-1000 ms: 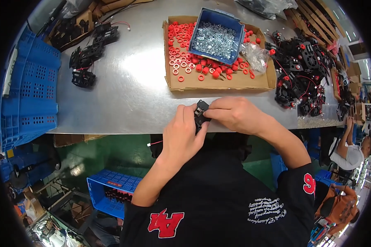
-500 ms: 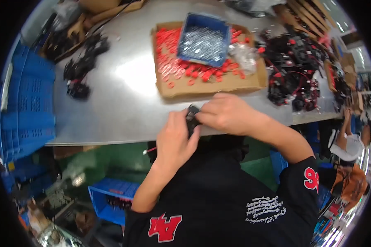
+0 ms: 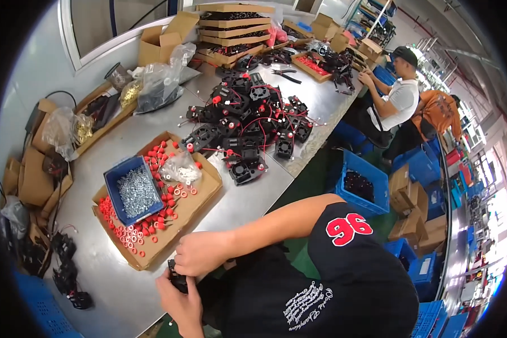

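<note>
Near the table's front edge, my left hand [image 3: 180, 303] grips a small black plastic part [image 3: 177, 277] between thumb and fingers. My right hand [image 3: 201, 253] is closed over the part's upper side, its fingertips pressed against it. Whether those fingertips also pinch something small is hidden. Just beyond my hands lies a shallow cardboard tray [image 3: 200, 204] of red rings and red-capped pieces. On it stands a blue bin [image 3: 114, 176] full of small silvery metal pieces, beside a clear plastic bag [image 3: 180, 169] of pale pieces.
A heap of black fan units [image 3: 245, 121] with red wires covers the table's middle. Pliers [image 3: 287, 75] lie behind it. Stacked cardboard trays [image 3: 234, 34] stand at the back. More black parts [image 3: 67, 273] lie at left. A person [image 3: 397, 90] sits farther along the table; blue crates [image 3: 366, 194] stand on the floor.
The view has swung to the right, bringing the fan heap, stacked trays and co-workers fully into sight. Both hands stay together on the black plastic part.
</note>
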A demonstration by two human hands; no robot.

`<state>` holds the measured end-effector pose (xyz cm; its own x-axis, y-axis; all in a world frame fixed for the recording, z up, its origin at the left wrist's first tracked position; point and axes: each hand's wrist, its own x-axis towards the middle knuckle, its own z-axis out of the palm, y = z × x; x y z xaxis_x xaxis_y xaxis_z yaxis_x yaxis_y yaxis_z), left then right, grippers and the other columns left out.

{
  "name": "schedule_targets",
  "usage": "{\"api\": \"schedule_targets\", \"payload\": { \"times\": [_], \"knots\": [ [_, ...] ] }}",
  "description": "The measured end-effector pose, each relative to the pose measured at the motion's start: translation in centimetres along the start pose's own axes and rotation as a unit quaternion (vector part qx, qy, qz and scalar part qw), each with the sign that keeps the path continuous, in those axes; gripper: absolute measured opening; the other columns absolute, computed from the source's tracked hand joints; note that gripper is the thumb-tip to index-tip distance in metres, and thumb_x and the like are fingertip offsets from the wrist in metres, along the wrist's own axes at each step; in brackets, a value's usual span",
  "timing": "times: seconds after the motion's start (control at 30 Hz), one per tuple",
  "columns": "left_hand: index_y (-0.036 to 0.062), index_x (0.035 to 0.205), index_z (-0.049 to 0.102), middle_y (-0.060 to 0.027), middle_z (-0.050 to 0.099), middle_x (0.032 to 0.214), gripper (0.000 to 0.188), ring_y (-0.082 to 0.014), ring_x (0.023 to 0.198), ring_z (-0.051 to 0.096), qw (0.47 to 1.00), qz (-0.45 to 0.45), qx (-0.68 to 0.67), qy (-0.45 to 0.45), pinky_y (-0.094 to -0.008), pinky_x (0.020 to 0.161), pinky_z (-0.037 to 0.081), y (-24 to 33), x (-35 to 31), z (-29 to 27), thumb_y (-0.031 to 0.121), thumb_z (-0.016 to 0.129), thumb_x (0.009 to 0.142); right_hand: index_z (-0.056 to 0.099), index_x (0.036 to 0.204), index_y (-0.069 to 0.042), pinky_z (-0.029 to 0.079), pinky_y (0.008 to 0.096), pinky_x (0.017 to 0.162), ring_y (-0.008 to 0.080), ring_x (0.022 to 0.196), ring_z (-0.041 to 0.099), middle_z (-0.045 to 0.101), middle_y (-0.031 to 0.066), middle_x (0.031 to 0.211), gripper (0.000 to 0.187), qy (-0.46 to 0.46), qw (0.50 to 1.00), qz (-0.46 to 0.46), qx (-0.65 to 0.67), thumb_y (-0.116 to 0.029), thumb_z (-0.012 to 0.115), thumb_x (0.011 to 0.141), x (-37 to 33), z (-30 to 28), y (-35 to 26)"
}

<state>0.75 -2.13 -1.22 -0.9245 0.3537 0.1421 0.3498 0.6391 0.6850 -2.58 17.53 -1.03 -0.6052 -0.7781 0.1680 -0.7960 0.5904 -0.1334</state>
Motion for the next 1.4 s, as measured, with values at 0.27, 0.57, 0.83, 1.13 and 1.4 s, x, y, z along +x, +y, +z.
{"api": "schedule_targets", "payload": {
  "times": [0.27, 0.57, 0.83, 1.13, 1.4],
  "knots": [
    [-0.0062, 0.118, 0.054, -0.0243, 0.058, 0.109, 0.042, -0.0444, 0.099, 0.058, 1.0, 0.004, -0.013, -0.007, -0.0457, 0.085, 0.048, -0.6, 0.4, 0.7, 0.015, 0.072, 0.086, 0.068, 0.081, -0.007, 0.05, 0.0406, 0.061, 0.0287, 0.071, 0.068, 0.068, 0.009, 0.078, 0.02, 0.029, 0.999, 0.008, -0.03, -0.025, 0.061, 0.083, 1.3, 0.2, 0.0],
    [-0.0062, 0.116, 0.056, -0.0215, 0.061, 0.104, 0.04, -0.0362, 0.095, 0.06, 0.999, 0.027, -0.025, 0.008, -0.0403, 0.087, 0.048, -1.1, 0.4, 0.9, 0.014, 0.073, 0.086, 0.071, 0.069, -0.01, 0.051, 0.0415, 0.059, 0.0287, 0.072, 0.069, 0.07, 0.0079, 0.073, 0.017, 0.004, 0.999, 0.028, -0.032, -0.024, 0.066, 0.077, 1.1, -0.4, -0.7],
    [-0.0063, 0.116, 0.054, -0.0221, 0.06, 0.104, 0.041, -0.0369, 0.096, 0.059, 1.0, 0.007, 0.002, -0.001, -0.0414, 0.087, 0.048, 0.1, -0.5, 0.8, 0.019, 0.072, 0.089, 0.07, 0.068, -0.011, 0.051, 0.0448, 0.056, 0.0313, 0.069, 0.069, 0.068, 0.0104, 0.07, 0.02, 0.156, 0.987, 0.029, 0.03, -0.029, 0.068, 0.075, 0.4, 0.6, -1.0],
    [-0.0023, 0.12, 0.053, -0.0217, 0.055, 0.103, 0.046, -0.0431, 0.092, 0.059, 1.0, -0.005, 0.021, 0.016, -0.048, 0.075, 0.05, 0.6, -0.2, 0.3, 0.024, 0.073, 0.088, 0.063, 0.075, -0.003, 0.048, 0.0385, 0.057, 0.0287, 0.063, 0.061, 0.061, 0.0115, 0.071, 0.029, 0.274, 0.913, 0.273, 0.127, -0.027, 0.068, 0.09, -3.6, -1.3, -1.7],
    [-0.0024, 0.123, 0.052, -0.0224, 0.057, 0.11, 0.048, -0.0395, 0.097, 0.062, 0.986, -0.051, -0.156, -0.002, -0.044, 0.081, 0.052, 2.9, -1.3, 1.9, 0.014, 0.074, 0.084, 0.036, 0.144, 0.002, 0.052, 0.0298, 0.093, 0.0145, 0.103, 0.062, 0.057, 0.0114, 0.124, 0.059, 0.298, 0.555, 0.381, 0.677, -0.012, 0.067, 0.096, -4.2, 1.8, -8.8]
  ]
}}
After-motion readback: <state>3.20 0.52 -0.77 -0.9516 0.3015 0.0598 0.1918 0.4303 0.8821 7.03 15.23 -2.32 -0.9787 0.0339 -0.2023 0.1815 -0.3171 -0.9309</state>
